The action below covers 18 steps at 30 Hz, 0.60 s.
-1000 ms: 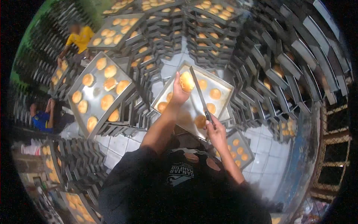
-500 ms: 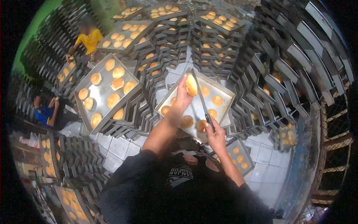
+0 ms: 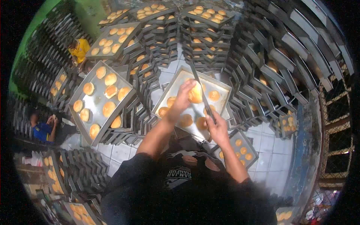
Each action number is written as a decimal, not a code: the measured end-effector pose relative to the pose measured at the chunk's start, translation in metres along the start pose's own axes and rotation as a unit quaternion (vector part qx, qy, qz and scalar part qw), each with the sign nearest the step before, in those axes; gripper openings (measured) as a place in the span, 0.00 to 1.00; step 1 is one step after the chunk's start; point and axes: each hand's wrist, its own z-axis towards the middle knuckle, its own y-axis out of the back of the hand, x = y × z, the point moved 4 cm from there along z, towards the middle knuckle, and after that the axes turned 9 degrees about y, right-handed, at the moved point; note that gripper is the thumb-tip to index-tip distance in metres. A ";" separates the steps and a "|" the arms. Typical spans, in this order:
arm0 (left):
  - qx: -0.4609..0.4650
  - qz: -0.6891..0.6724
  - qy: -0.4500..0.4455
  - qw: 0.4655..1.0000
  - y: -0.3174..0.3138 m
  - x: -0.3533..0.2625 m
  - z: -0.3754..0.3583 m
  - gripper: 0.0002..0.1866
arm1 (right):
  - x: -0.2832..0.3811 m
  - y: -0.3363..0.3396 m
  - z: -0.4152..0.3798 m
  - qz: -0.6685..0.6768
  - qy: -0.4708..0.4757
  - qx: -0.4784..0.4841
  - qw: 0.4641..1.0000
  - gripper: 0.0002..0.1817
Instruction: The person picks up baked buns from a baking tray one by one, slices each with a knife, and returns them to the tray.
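Observation:
Over a square metal tray [image 3: 221, 112], my left hand [image 3: 183, 96] grips a golden round bun [image 3: 195, 94] with its fingers round the left side. My right hand [image 3: 218, 126] is closed round the handle of a long knife [image 3: 205, 100]. The blade slants up and away to the left, running along the bun's right edge, its tip beyond the tray's far side. More golden buns lie in the tray below, among them one [image 3: 213, 95] right of the blade and one [image 3: 201, 123] close to my right hand.
At left, a tray of buns [image 3: 98, 108] tops a tall stack. Stacked trays [image 3: 285, 56] rise at right, others at the back. A person in a yellow shirt [image 3: 79, 50] and one in a blue shirt [image 3: 43, 132] sit at left. A low tray [image 3: 250, 144] stands behind my right arm.
My left hand has tilted the bun and brought it slightly nearer, so it looks broader. The knife has steepened along its right edge. The whole view has shifted a little.

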 end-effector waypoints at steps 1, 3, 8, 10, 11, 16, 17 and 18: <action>0.047 0.020 0.007 0.999 -0.005 0.008 0.000 0.11 | 0.006 -0.001 0.010 0.043 0.020 -0.014 0.999 0.21; 0.035 0.004 0.006 0.999 -0.001 0.006 0.003 0.11 | 0.017 0.005 0.018 0.018 -0.003 0.007 1.000 0.21; -0.066 -0.030 -0.026 0.997 0.015 -0.039 -0.003 0.11 | 0.008 0.007 -0.019 -0.008 -0.002 0.050 0.999 0.23; -0.045 0.001 -0.023 0.999 0.022 -0.034 -0.005 0.12 | 0.000 0.007 -0.031 -0.005 -0.019 0.041 0.999 0.24; -0.011 0.004 -0.007 1.000 0.018 -0.020 -0.006 0.12 | -0.006 0.005 -0.028 0.030 -0.035 0.030 0.998 0.21; -0.034 -0.039 0.009 0.999 -0.012 0.010 -0.017 0.08 | 0.009 0.007 0.013 0.021 -0.031 0.055 0.998 0.21; 0.023 -0.037 -0.010 0.999 0.007 0.011 0.000 0.09 | 0.009 0.009 0.011 0.009 -0.021 0.066 0.998 0.20; 0.022 -0.036 -0.010 0.999 0.010 0.001 0.002 0.09 | 0.008 0.011 0.008 -0.002 -0.012 0.078 0.997 0.20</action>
